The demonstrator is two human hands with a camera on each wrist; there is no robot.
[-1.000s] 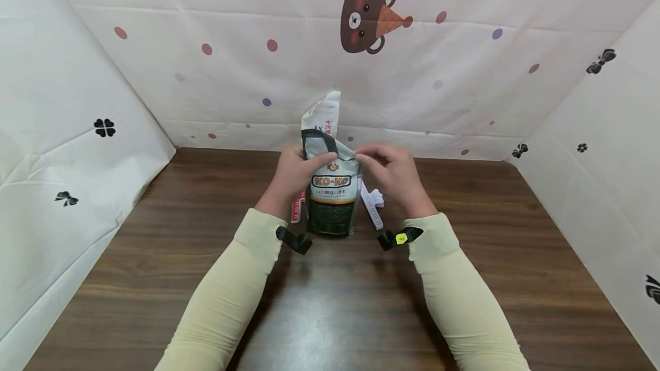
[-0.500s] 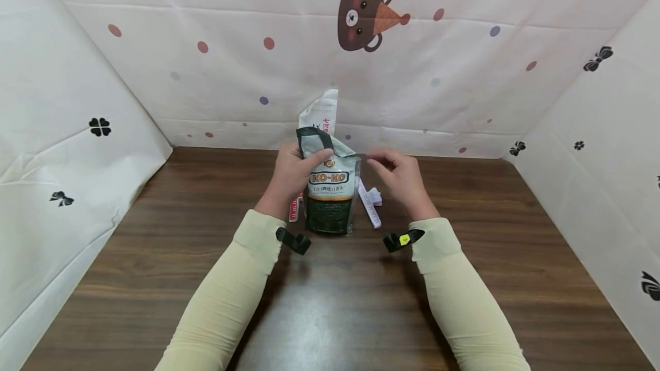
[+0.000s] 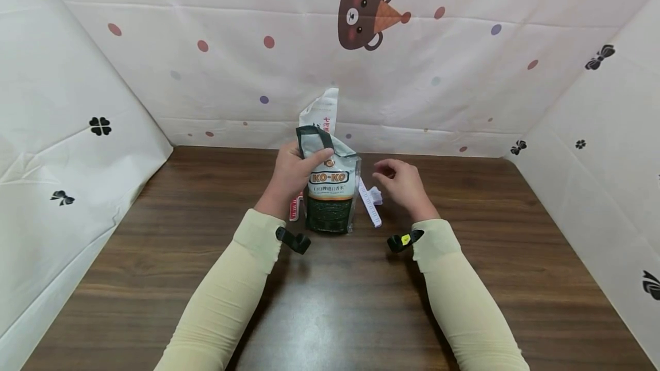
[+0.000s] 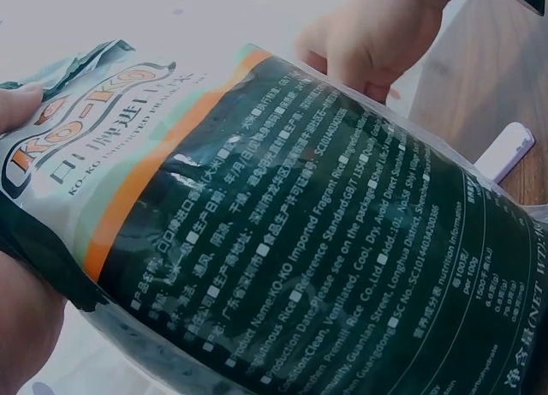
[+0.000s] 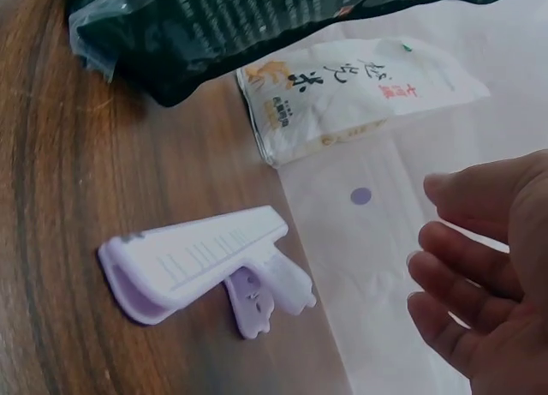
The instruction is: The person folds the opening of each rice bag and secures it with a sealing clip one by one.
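A dark green and pale KO-KO rice bag (image 3: 331, 213) stands upright on the table, its top corner folded over. My left hand (image 3: 289, 175) grips it near the top, with the thumb across the front. To the bag's right my right hand (image 3: 404, 185) hovers apart from it, holding nothing. Seen from the right wrist, the fingers (image 5: 462, 258) are loosely bent and the thumb stands away from them. Below that hand lies a pale purple bag clip (image 5: 197, 254) on the table.
Behind the KO-KO bag a white rice bag (image 5: 360, 95) leans against the patterned back sheet (image 3: 454, 90). A red and white object (image 3: 295, 209) shows at the left of the KO-KO bag, mostly hidden. The wooden table (image 3: 319, 308) runs between white side sheets.
My right hand has let go of the bag's top right edge and moved off to the right. The left hand keeps its grip on the rice bag.
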